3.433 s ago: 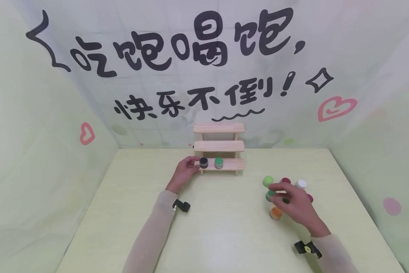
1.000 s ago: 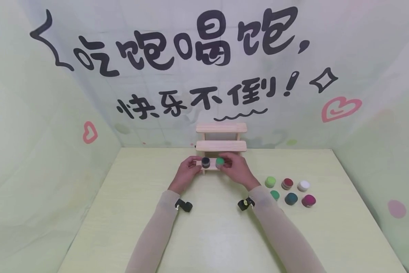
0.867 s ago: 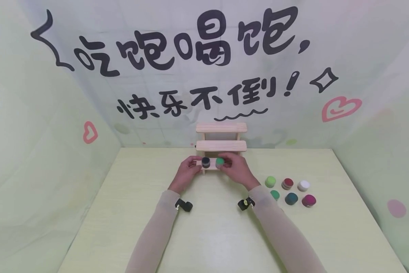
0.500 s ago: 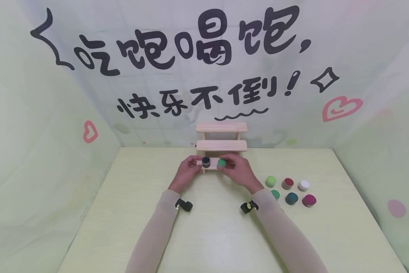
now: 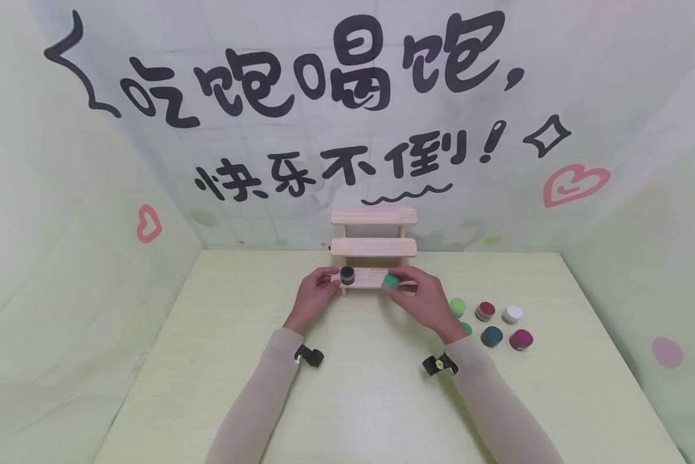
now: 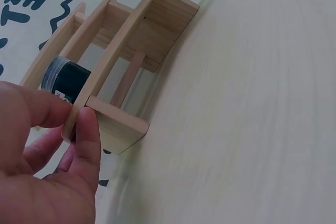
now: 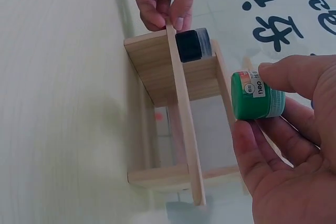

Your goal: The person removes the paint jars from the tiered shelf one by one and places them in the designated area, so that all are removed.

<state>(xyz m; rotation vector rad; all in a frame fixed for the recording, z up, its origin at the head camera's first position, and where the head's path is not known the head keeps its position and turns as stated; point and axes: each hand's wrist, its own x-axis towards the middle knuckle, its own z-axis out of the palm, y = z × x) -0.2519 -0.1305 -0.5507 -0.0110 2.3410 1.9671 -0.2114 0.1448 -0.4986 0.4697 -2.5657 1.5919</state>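
Observation:
A small three-tier wooden rack (image 5: 373, 247) stands at the back of the table. My left hand (image 5: 315, 296) pinches the left end of its lowest step between thumb and fingers. Right by those fingers, a black-lidded paint jar (image 5: 347, 276) sits on that step; the left wrist view shows the jar (image 6: 67, 80) close up. Between thumb and fingers, my right hand (image 5: 428, 301) holds a green paint jar (image 5: 390, 281) near the step's right end. In the right wrist view this labelled green jar (image 7: 257, 95) is tilted and apart from the step.
Several more paint jars stand on the table to the right, among them a light green jar (image 5: 457, 307), a dark red jar (image 5: 485, 311), a white jar (image 5: 512, 314), a teal jar (image 5: 491, 336) and a magenta jar (image 5: 521, 339). A printed cloth backdrop (image 5: 266, 225) hangs behind the rack.
My right hand has come from the jars on the right to the rack, gripped the green jar and moved it rightward off its spot. The left hand keeps its hold on the step.

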